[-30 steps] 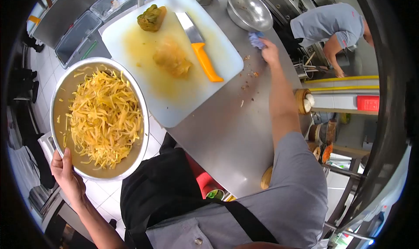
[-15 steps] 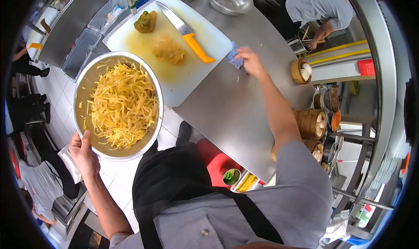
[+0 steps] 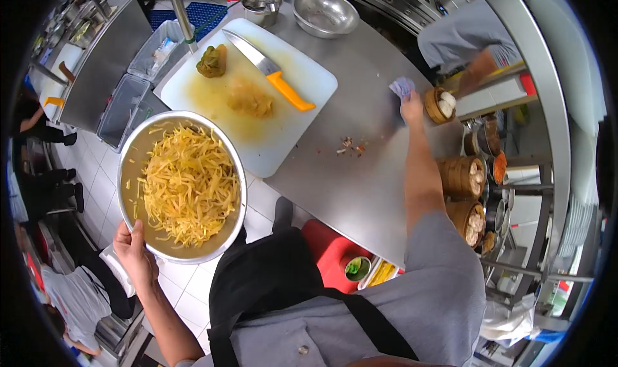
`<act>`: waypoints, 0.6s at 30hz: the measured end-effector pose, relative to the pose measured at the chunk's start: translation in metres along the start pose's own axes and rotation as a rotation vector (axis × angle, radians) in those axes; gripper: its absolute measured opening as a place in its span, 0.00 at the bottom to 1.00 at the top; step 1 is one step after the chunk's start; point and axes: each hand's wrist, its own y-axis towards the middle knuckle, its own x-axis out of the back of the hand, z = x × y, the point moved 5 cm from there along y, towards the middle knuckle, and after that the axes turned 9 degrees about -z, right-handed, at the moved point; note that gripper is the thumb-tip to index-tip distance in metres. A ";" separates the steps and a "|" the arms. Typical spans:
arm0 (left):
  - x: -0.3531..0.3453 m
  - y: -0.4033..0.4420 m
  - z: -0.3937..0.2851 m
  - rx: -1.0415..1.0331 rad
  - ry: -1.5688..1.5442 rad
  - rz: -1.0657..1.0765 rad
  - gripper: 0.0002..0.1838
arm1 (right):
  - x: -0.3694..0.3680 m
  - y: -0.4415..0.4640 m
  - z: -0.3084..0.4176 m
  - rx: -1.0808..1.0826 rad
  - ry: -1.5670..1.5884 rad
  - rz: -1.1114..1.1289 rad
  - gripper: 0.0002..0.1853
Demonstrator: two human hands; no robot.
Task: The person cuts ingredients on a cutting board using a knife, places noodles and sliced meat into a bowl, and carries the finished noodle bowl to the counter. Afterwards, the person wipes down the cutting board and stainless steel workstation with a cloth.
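Observation:
My left hand [image 3: 136, 250] grips the rim of a large metal bowl [image 3: 132, 232], thumb over the edge. Yellow shredded vegetable [image 3: 190, 187] fills much of the bowl, held off the table's left side. Far to the right, my right hand [image 3: 412, 107] is closed on a bluish-purple cloth [image 3: 402, 86] against the steel table [image 3: 328, 180]. A small heap of food scraps [image 3: 351, 147] lies on the steel left of that arm. On the white cutting board [image 3: 257, 155] rest a knife with an orange handle [image 3: 291, 91], a greenish-brown vegetable chunk [image 3: 212, 61] and a thin yellowish piece [image 3: 251, 102].
Bamboo steamers [image 3: 458, 177] with pale buns line the table's right edge; a smaller steamer [image 3: 439, 106] sits close to my right hand. A steel bowl [image 3: 326, 14] stands at the back. A red stool [image 3: 325, 254] is below the table. Another person [image 3: 467, 36] works at upper right.
My right hand has moved the cloth rightward across the table, away from the cutting board. Gathered scraps now show on the steel. The view has shifted; my left hand still holds the bowl.

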 end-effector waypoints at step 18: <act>-0.341 0.024 -0.004 -0.061 0.096 0.338 0.09 | 0.049 -0.151 0.119 0.431 0.450 0.324 0.31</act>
